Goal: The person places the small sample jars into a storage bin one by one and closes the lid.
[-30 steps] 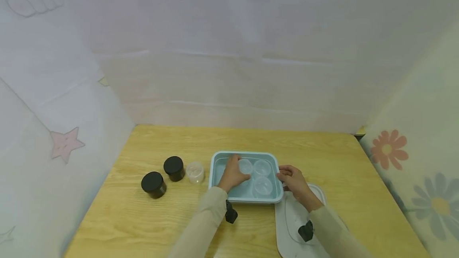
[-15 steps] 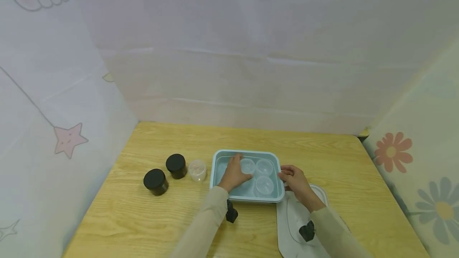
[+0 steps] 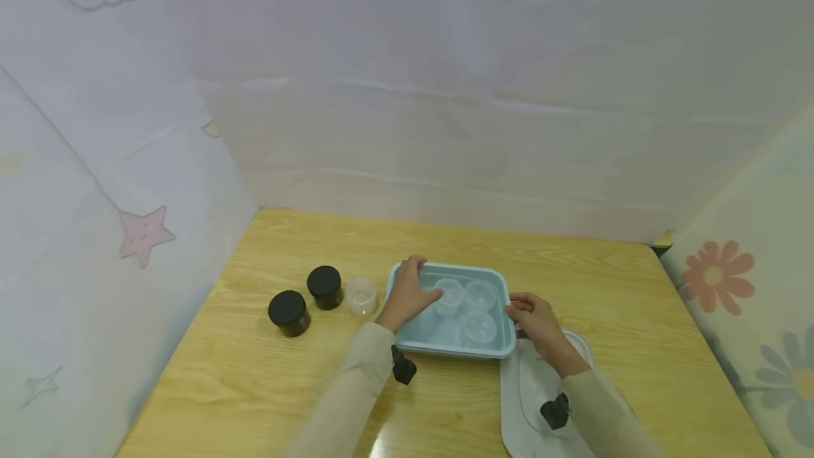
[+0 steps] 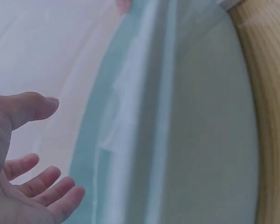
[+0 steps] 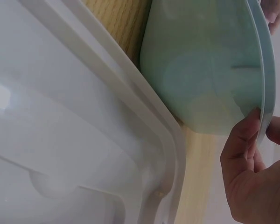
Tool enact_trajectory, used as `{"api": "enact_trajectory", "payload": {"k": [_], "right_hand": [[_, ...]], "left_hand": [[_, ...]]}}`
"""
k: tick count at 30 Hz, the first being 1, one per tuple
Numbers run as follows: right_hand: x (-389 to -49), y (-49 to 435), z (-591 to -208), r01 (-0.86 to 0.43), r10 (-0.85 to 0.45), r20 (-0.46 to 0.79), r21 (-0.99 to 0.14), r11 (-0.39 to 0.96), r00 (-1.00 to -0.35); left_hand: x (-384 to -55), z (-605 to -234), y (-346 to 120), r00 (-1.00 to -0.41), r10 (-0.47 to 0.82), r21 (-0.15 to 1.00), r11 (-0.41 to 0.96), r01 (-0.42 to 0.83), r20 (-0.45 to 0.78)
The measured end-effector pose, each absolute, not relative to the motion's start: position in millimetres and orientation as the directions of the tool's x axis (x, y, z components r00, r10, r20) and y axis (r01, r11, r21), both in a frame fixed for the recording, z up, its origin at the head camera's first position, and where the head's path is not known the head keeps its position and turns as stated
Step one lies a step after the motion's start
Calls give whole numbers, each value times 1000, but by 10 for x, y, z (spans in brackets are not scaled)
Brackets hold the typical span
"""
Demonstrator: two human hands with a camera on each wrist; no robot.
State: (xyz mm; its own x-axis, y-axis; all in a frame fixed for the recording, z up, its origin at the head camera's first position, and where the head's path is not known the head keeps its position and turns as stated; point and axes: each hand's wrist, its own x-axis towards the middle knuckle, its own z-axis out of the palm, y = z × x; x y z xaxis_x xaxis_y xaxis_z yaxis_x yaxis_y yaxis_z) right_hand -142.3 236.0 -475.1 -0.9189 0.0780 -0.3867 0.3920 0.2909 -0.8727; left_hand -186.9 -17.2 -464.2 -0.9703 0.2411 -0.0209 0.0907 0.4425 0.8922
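1. The tub sits on the surface, its right rim between the right fingers, the left fingers over its left side.
2. In it, three cups lie between the two sets of fingers.
3. Left of the left fingers: a lone cup, then two jars.
4. Before the right fingers: the lid.
5. Behind all the fingers: the wall.

Long cream sleeves — plain, small black wrist cameras — blocky
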Motion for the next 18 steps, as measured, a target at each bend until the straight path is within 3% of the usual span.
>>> {"api": "enact_trajectory", "payload": {"k": [4, 18], "right_hand": [[-1427, 2365, -4744, 387, 73, -383, -876, 289, -921], [-1419, 2374, -4735, 395, 77, -391, -867, 304, -917]], "left_hand": [[-1896, -4586, -250, -982, 187, 894, 434, 109, 29], [-1892, -4564, -657, -998, 57, 886, 461, 54, 32]]}}
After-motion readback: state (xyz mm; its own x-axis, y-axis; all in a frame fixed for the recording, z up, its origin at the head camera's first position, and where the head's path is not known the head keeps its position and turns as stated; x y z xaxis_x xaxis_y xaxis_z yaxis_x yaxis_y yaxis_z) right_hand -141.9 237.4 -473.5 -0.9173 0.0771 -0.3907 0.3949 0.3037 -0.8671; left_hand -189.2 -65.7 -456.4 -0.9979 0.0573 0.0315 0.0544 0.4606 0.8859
